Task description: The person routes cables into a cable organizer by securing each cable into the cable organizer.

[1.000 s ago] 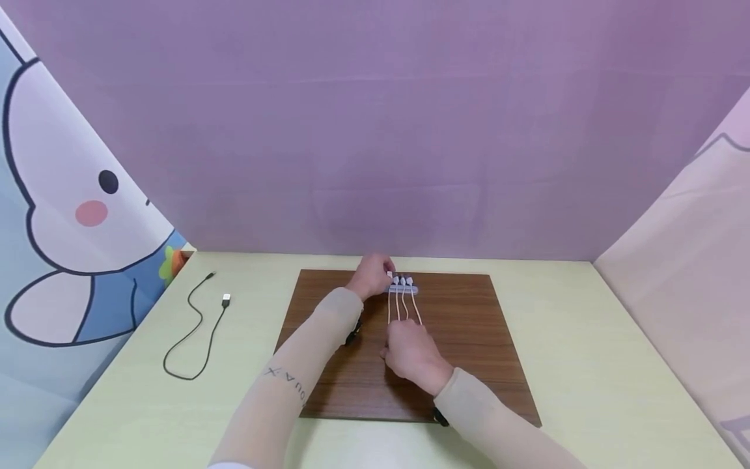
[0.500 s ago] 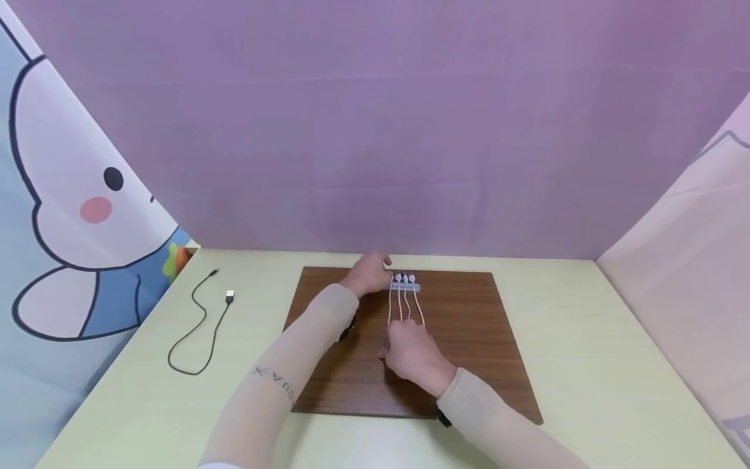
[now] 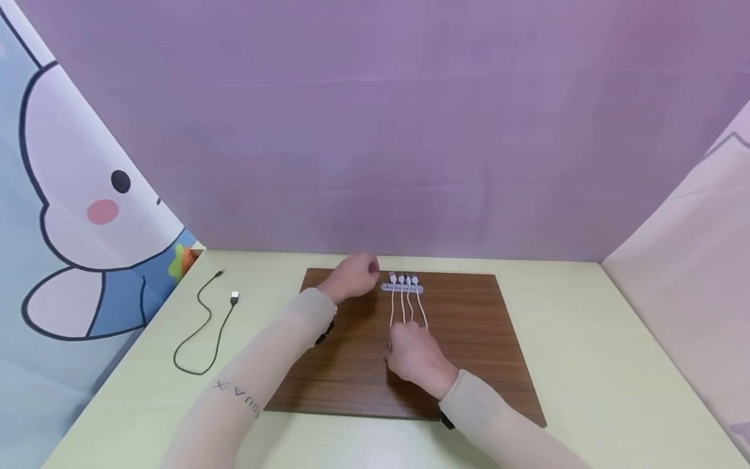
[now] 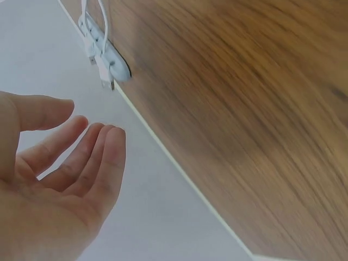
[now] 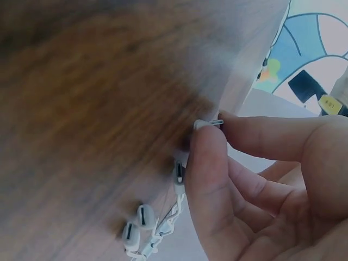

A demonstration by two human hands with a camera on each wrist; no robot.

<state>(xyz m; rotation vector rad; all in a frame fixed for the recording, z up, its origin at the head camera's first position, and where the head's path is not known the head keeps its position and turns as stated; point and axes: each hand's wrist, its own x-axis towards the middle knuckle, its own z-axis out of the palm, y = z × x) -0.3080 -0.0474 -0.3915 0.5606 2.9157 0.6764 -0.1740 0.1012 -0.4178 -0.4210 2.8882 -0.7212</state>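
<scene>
My left hand (image 3: pixel 353 277) is over the far left of the brown board, just left of the pale cable clip strip (image 3: pixel 385 287). In the left wrist view its fingers (image 4: pixel 111 157) are relaxed and bent, with nothing between them. Several white cables (image 3: pixel 402 306) run through the strip, their USB plugs (image 4: pixel 106 79) past its far side. Nearer the board's middle, my right hand (image 3: pixel 415 355) pinches a small white cable connector (image 5: pixel 209 124) between thumb and finger. Other white connectors (image 5: pixel 145 216) hang beside that hand in the right wrist view.
The brown wooden board (image 3: pixel 474 352) lies on a pale table (image 3: pixel 586 365). A black USB cable (image 3: pixel 234 300) lies in a loop left of it. Behind stands a purple cloth wall (image 3: pixel 398 130), with printed cloth on both sides.
My left hand has let go of the leftmost white cable's plug and moved left, away from the clip strip. The right hand stays almost where it was.
</scene>
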